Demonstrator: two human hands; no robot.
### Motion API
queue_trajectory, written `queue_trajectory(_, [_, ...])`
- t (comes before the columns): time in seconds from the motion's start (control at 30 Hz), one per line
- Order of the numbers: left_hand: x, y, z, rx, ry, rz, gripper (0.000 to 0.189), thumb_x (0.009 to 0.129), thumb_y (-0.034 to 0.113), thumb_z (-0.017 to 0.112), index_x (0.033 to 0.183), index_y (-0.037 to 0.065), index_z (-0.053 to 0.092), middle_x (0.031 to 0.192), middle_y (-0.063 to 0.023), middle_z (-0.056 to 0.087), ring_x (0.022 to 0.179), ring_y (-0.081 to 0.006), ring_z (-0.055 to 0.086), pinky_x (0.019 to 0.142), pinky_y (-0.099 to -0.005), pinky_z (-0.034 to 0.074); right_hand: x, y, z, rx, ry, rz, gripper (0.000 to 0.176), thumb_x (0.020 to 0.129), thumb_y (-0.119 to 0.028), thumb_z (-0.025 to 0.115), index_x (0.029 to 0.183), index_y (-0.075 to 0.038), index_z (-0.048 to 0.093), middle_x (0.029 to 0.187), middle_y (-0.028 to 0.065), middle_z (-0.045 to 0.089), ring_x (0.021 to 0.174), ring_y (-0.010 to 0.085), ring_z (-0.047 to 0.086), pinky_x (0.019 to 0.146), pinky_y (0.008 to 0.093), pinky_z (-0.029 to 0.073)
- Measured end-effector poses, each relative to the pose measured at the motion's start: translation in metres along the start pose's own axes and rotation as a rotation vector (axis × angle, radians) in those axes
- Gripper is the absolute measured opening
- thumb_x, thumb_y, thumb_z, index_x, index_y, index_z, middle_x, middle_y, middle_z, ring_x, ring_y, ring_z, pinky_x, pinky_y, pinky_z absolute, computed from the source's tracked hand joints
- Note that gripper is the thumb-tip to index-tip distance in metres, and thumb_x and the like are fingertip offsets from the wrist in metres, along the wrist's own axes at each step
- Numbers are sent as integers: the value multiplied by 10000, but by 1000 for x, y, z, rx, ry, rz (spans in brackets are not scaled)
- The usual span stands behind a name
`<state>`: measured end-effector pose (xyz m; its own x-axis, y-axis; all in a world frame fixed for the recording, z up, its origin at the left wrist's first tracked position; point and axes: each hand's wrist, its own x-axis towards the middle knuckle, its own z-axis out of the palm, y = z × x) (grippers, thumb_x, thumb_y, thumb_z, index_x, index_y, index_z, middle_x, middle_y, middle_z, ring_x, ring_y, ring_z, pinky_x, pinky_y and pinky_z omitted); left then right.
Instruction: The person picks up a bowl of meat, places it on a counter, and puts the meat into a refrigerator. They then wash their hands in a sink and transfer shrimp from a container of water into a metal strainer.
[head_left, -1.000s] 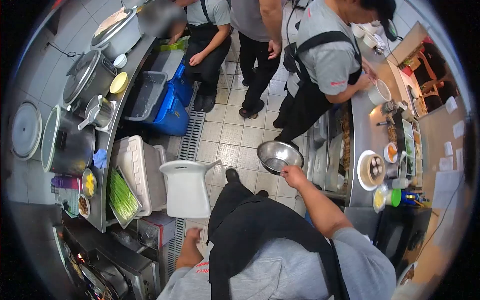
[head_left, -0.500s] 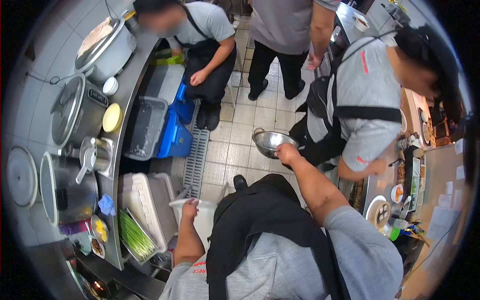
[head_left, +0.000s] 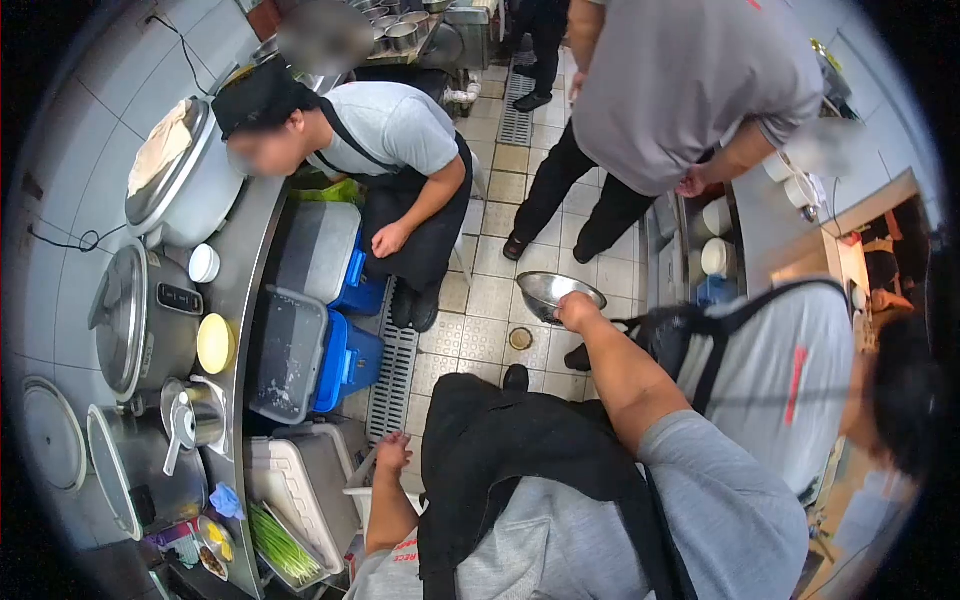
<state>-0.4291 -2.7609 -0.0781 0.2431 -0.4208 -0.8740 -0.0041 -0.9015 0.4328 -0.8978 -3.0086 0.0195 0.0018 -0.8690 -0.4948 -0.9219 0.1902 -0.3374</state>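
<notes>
Item: steel bowl (head_left: 560, 292), held out in the air over the tiled aisle, tilted a little, its inside looking empty.
Right hand: right hand (head_left: 578, 312) has the bowl by its near rim, fingers curled and pinching the edge, arm stretched forward.
Left hand: left hand (head_left: 393, 452) hangs low at the white stool (head_left: 360, 480), fingers loosely bent; whether they grip it cannot be told.
Surroundings: a crouching co-worker (head_left: 400, 130) by the blue crates (head_left: 345, 355), a standing co-worker (head_left: 690, 90) beyond the bowl, and an aproned co-worker (head_left: 780, 380) just beside the right arm.
Step in hand: judged as carrying the bowl one-handed through a crowded aisle.
Next move calls for: a firm rim hold, a level bowl, and clearance from the people around it.
</notes>
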Motion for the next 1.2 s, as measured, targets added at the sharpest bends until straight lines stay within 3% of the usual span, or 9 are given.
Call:
queue_trajectory(0.13, [-3,22,14,-63,-46,-52,481,825,282,640,1251,109,498,1091,-72,618,728,-226,602,625,-399,468,54,11,-15,-109,32,-60,260,780,-318,627,916,-102,679,985,165,641,948,332,600,852,400,466])
queue_trajectory(0.33, [29,167,38,47,-36,194,462,814,211,655,1220,37,522,945,-66,630,722,-151,593,598,-278,468,75,20,-38,-28,51,38,296,769,-351,637,855,-69,668,911,184,638,896,348,605,808,408,474])
queue_trajectory(0.57, [50,377,115,269,-456,704,480,845,207,636,1242,-20,490,1123,-140,597,1021,-196,566,870,-300,453,85,23,-65,244,108,147,279,798,-307,622,904,-53,672,928,177,646,914,311,614,812,381,468])
queue_trajectory(0.6, [45,404,130,271,-462,714,480,845,207,636,1242,-20,490,1123,-140,597,1021,-196,566,870,-300,453,87,18,-73,387,124,194,259,790,-281,647,899,-47,670,899,172,651,887,299,624,793,368,470])
queue_trajectory(0.63, [33,429,146,284,-552,716,490,850,211,633,1256,-15,478,1160,-139,578,1050,-192,552,892,-299,441,96,23,-70,382,204,120,212,795,-232,661,860,-31,657,760,140,640,720,239,607,707,359,465])
queue_trajectory(0.77, [9,510,207,228,-791,742,550,856,217,632,1316,5,415,1248,-131,522,1103,-183,520,923,-295,423,127,20,-100,500,162,57,172,805,-181,657,852,-16,644,740,118,627,691,186,564,685,327,452])
queue_trajectory(0.93, [-32,613,278,139,-874,999,589,873,236,610,1375,74,348,1343,-109,431,1184,-198,454,1005,-356,358,174,13,-153,471,41,-28,214,797,-214,658,887,-20,655,824,171,643,780,279,613,736,372,464])
queue_trajectory(1.07, [-115,714,305,221,-608,1519,667,834,262,653,1398,118,328,1417,-138,321,1267,-261,369,1008,-400,354,206,12,-182,352,-12,-143,191,813,-210,655,879,-32,643,781,124,637,725,191,573,716,326,456])
queue_trajectory(1.2, [-152,772,323,77,-578,1697,665,831,261,653,1394,112,334,1447,-132,261,1295,-290,332,1008,-443,350,229,8,-191,398,-24,-138,196,815,-208,651,856,-17,633,708,101,608,691,150,545,684,308,446])
